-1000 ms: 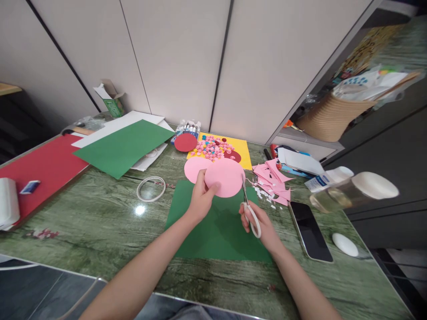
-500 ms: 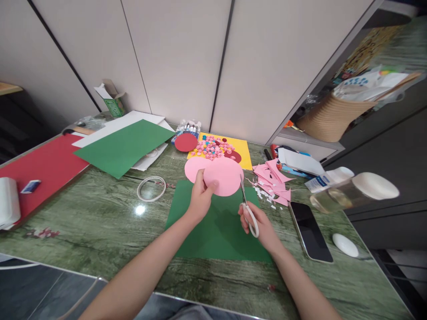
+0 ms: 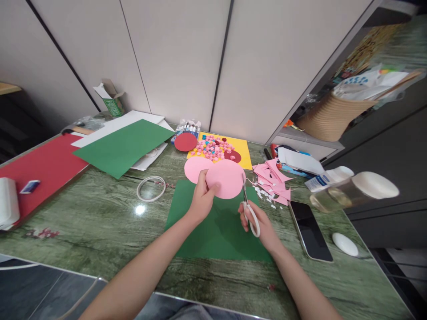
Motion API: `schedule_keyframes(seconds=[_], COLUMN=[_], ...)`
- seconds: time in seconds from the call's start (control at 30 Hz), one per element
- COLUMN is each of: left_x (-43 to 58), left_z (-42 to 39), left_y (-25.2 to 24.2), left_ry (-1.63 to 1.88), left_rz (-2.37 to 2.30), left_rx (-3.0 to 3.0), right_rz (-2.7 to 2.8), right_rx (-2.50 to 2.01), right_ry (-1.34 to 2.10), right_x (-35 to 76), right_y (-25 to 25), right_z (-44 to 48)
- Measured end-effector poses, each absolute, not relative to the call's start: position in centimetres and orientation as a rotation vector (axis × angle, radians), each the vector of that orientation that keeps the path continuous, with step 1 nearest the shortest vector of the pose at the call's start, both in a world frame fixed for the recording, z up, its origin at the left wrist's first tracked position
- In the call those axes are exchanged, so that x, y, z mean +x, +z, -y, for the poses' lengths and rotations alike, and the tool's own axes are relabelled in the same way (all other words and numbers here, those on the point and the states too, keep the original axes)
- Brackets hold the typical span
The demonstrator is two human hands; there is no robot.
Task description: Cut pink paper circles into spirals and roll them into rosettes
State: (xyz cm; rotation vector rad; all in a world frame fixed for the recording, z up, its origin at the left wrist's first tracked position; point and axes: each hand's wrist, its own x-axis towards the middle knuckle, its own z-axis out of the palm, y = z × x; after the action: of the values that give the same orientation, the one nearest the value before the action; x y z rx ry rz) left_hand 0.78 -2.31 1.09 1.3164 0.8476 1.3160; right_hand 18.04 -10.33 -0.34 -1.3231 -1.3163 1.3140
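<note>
My left hand [image 3: 203,199] pinches a pink paper circle [image 3: 227,178] by its left side, thumb on top, holding it above a dark green sheet [image 3: 213,235]. In my right hand [image 3: 258,221] are white-handled scissors [image 3: 252,221], fingers in the loops. Their blades stand at the right edge of the circle. A second pink circle [image 3: 196,169] lies just behind my left hand, partly covered by it. Pink paper scraps [image 3: 273,178] and small white bits [image 3: 265,194] are heaped to the right of the scissors.
A yellow sheet [image 3: 245,153] at the back carries small pink and coloured pieces [image 3: 215,146]. A red circle [image 3: 186,142] leans beside it. To the right are a phone [image 3: 310,231], a computer mouse [image 3: 345,244] and a clear bottle [image 3: 336,195]. A tape roll [image 3: 151,189] lies left.
My left hand and the pink circle have shifted slightly right and down, toward the scissors. My right hand has hardly moved.
</note>
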Motion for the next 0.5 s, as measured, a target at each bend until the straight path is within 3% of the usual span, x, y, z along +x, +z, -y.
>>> schedule_keyframes(seconds=[0.5], left_x=[0.72], left_z=[1.91], left_y=[1.14], left_ry=[1.384], left_rz=[-0.926], left_rx=[1.326], right_rz=[1.326], right_rx=[-1.322], right_ry=[1.325], right_x=[18.09], right_y=[-0.67], right_z=[10.29])
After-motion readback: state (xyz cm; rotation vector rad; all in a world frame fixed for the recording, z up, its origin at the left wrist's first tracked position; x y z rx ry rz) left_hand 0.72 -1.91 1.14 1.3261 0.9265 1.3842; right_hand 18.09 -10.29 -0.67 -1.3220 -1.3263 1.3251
